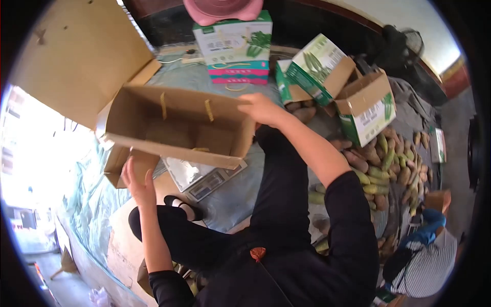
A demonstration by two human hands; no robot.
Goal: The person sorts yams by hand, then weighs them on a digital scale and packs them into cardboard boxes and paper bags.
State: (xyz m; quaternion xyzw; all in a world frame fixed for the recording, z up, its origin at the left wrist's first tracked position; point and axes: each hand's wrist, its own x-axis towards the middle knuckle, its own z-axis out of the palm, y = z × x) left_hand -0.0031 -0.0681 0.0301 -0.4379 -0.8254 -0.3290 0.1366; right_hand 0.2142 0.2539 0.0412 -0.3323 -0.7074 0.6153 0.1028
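A brown cardboard box with its top open tilts toward me over the scale, its inside bare apart from yellow cord handles on the walls. My right hand grips the upper right edge of this box, fingers closed over the rim. My left hand is held up at the box's lower left, thumb and fingers apart, right by a hanging flap. Partly under the box sits a metal weighing scale with a display panel facing me.
Stacked printed boxes stand at the back under a pink plastic stool. To the right, green-and-white cartons stand beside a heap of green and reddish root vegetables. A person in a striped top is at lower right.
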